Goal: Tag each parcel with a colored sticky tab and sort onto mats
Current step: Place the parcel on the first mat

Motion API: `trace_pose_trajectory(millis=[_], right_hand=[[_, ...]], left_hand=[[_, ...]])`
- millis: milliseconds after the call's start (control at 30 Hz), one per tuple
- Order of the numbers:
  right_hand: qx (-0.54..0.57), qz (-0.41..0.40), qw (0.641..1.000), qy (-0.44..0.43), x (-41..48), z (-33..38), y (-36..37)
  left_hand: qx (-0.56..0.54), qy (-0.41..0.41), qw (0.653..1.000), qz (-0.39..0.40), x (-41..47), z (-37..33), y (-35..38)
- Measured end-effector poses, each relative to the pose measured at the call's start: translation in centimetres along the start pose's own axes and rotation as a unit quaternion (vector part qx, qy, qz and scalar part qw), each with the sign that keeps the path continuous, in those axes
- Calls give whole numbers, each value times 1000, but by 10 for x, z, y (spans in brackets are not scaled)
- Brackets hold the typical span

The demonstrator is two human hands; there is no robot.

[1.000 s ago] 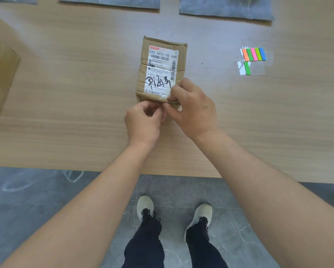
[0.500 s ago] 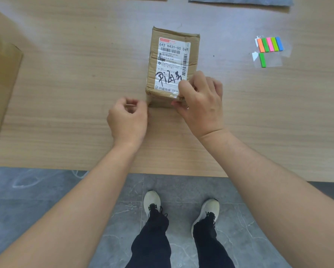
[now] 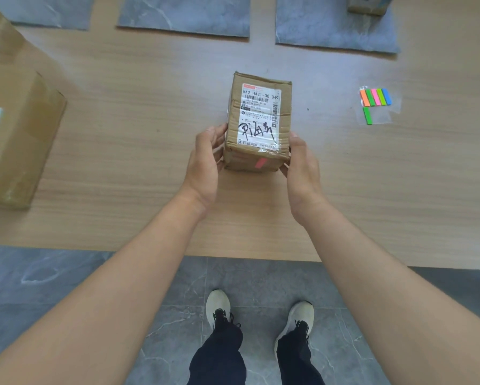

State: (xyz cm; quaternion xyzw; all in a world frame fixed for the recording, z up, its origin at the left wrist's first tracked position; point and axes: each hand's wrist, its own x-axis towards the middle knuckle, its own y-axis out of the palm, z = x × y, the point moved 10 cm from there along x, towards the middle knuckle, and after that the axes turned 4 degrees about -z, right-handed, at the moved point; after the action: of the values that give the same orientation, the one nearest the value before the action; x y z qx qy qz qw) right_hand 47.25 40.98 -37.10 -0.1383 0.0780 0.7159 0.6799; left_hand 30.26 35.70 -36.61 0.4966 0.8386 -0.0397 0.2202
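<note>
I'm gripping the parcel (image 3: 258,120) by its sides, left hand (image 3: 205,159) and right hand (image 3: 300,165) curled round it, left of the tab sheet (image 3: 375,97). With the pink tab (image 3: 260,163) stuck on, I'm judging sorting is starting, needing a carry to a mat (image 3: 330,26) beyond that sheet.

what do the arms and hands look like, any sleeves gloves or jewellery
The left hand and right hand are bare: no gloves, rings or watch visible. The left forearm and right forearm are bare too, with no sleeve in view.

3 mats (image 3: 183,15), 7 tabs (image 3: 375,97) tot.
</note>
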Motion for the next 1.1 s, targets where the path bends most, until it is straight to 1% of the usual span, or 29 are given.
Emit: trace_pose_trajectory(millis=[233,433,600,733,833,933,1100], right_hand=[[40,-10,999,-29,-15,62,18],[60,-6,995,-75,-33,147,36],[78,2,993,-93,-48,220,39],[93,21,987,-126,-52,275,43],[111,33,984,-138,-49,307,46],[100,64,983,-138,-43,330,58],[76,101,984,-130,-32,341,84]], left_hand=[[9,53,999,8,-19,-74,-11],[32,121,992,16,-47,-159,-11],[32,147,989,8,-69,-228,-7],[31,180,983,1,-79,-281,1],[38,200,979,-8,-83,-309,6],[37,206,977,-32,-82,-332,1],[26,193,979,-60,-62,-347,-18]])
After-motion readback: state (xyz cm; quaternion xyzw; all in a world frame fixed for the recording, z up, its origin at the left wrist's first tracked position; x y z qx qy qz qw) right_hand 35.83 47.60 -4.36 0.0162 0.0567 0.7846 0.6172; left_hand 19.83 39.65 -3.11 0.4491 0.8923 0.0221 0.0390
